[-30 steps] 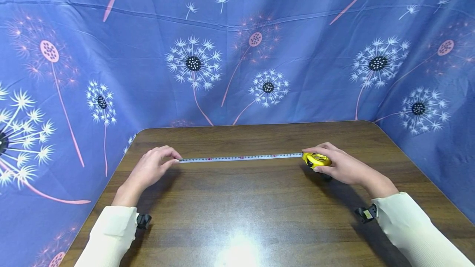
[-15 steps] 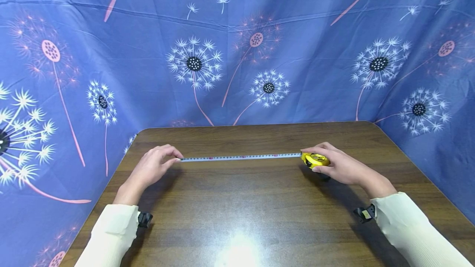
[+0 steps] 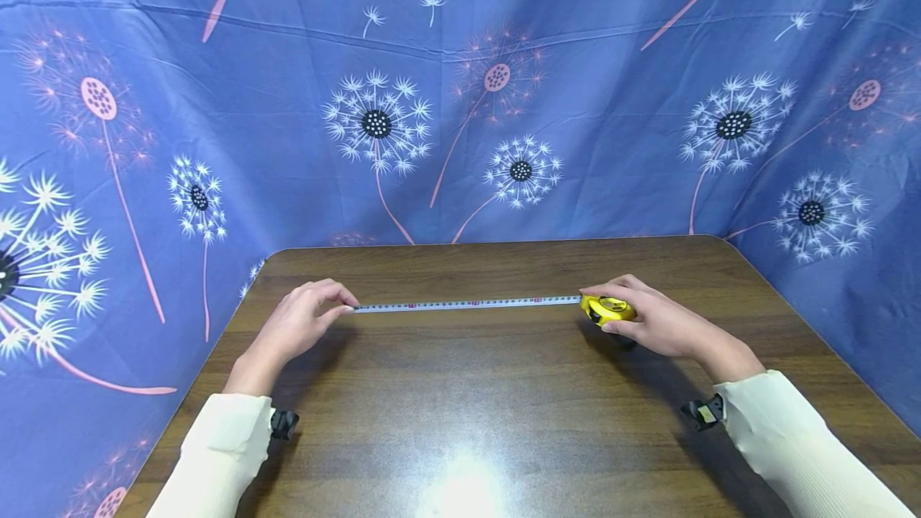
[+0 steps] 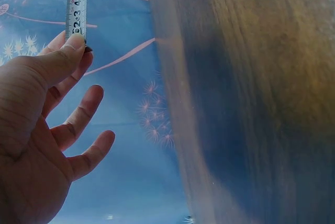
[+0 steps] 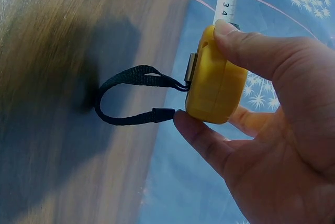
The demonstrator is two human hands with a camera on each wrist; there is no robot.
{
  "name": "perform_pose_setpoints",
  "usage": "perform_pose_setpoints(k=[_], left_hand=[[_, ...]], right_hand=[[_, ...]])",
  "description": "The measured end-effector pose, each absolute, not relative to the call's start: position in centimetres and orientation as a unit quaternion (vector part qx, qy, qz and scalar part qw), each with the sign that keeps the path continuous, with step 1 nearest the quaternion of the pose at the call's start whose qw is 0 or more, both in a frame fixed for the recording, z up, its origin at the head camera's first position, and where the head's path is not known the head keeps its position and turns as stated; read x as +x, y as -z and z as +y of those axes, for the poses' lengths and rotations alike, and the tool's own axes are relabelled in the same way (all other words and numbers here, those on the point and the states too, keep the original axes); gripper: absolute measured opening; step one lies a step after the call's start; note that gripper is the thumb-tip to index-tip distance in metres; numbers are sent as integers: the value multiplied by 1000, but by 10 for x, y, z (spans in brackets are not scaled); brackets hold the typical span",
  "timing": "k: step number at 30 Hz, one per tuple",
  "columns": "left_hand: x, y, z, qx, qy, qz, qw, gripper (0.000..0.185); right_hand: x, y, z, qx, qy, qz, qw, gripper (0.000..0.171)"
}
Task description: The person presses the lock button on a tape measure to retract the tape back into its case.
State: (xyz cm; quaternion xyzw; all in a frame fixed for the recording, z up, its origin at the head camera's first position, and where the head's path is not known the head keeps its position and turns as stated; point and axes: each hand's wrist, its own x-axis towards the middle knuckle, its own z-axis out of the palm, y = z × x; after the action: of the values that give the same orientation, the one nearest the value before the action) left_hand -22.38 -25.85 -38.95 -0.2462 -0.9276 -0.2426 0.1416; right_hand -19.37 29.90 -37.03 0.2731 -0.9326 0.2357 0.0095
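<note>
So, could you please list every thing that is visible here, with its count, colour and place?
tape measure case: one, yellow, held above the right part of the table
tape blade: one, white with small markings, drawn out level between the two hands
wrist strap: one, black loop, hanging from the case
table: one, dark brown wood, in the middle
cloth backdrop: one, blue with dandelion print, behind and beside the table
sleeves: two, cream, at the bottom corners
left hand: one, pinches the free end of the blade
right hand: one, grips the case
</note>
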Motion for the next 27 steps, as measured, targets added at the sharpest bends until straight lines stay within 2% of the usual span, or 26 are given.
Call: perform_pose_setpoints(k=[10,27], left_hand=[[-226,389,-255,-241,241,-932,125,13],[-228,393,-248,-251,254,-925,130,15]], right_hand=[[-195,370,297,273,-235,-933,7,56],[-198,371,290,276,-238,-931,11,56]])
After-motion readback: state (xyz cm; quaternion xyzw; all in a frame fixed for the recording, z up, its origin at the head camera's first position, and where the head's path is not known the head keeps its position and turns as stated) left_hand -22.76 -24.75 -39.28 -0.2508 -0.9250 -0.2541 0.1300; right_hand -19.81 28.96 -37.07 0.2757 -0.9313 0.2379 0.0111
